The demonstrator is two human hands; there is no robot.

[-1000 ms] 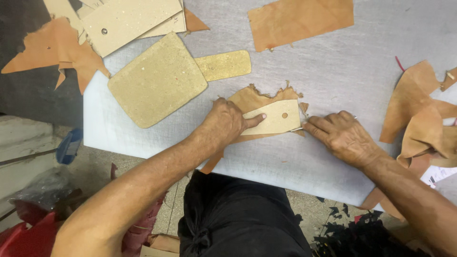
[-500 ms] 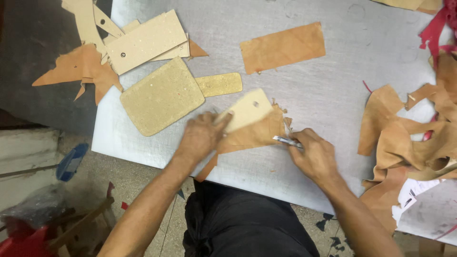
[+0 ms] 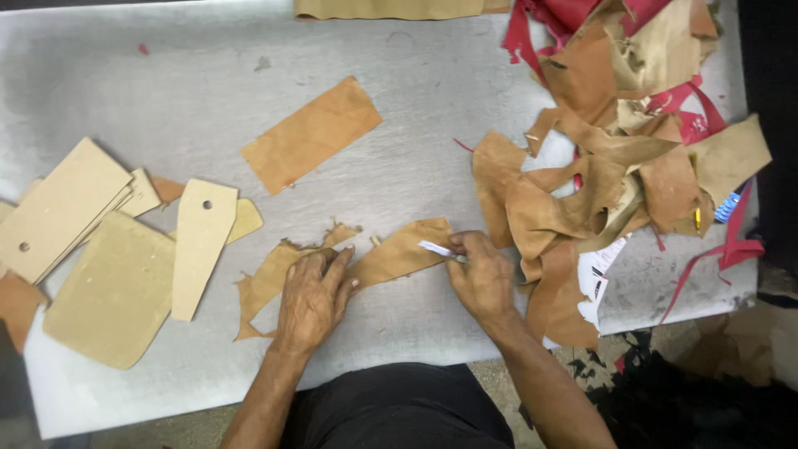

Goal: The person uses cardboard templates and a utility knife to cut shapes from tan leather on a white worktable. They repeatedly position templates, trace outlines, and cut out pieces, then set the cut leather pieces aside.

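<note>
My left hand [image 3: 312,297] lies flat with spread fingers on a ragged tan leather scrap [image 3: 264,283] on the grey table [image 3: 166,91]. Its fingertips touch a cut tan leather piece [image 3: 399,252] just to the right. My right hand [image 3: 482,278] grips a small knife with a pale blade [image 3: 434,248], the blade resting on that cut piece. A beige tapered cardboard template with a hole [image 3: 199,245] lies to the left of my left hand, apart from it.
A rectangular tan leather piece [image 3: 309,135] lies in the middle of the table. Cardboard templates [image 3: 62,208] and a thick board [image 3: 112,291] sit at the left. A heap of tan and red leather offcuts [image 3: 632,150] fills the right side. The table's near edge runs just above my lap.
The tapered template left the leather and now lies to the left. My left hand has shifted onto the ragged scrap, and the right hand's knife now rests on the cut piece.
</note>
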